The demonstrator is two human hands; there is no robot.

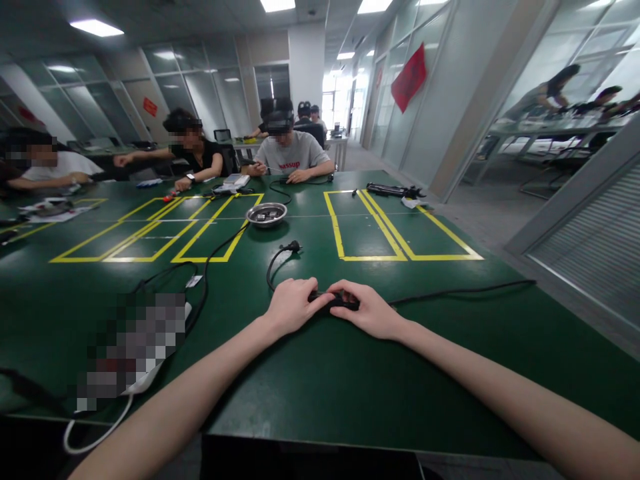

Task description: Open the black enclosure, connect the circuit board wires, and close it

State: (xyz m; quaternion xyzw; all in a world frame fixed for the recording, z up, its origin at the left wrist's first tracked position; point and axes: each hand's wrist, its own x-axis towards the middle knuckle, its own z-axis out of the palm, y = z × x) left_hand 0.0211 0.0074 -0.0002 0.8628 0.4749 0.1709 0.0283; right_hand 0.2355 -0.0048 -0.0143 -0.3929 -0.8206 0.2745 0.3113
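Note:
Near the front middle of the green table, both hands are closed on a dark, bulky part of a black power cord (327, 301). My left hand (295, 303) grips its left end, thumb pointing right. From the other side my right hand (371, 310) pinches it between thumb and fingers. The fingers cover much of this part, so its exact shape cannot be made out. A lead curves up from my left hand to a black plug (295, 247) lying on the table. Past my right hand a black cable (465, 291) runs to the right edge.
A steel bowl (267, 215) with small metal parts stands ahead on the green table (425, 380). Yellow tape (373, 258) marks rectangles. A white power strip (150, 377), partly blurred out, lies left with cables. A folded black tripod-like item (395, 191) lies far right. People sit opposite.

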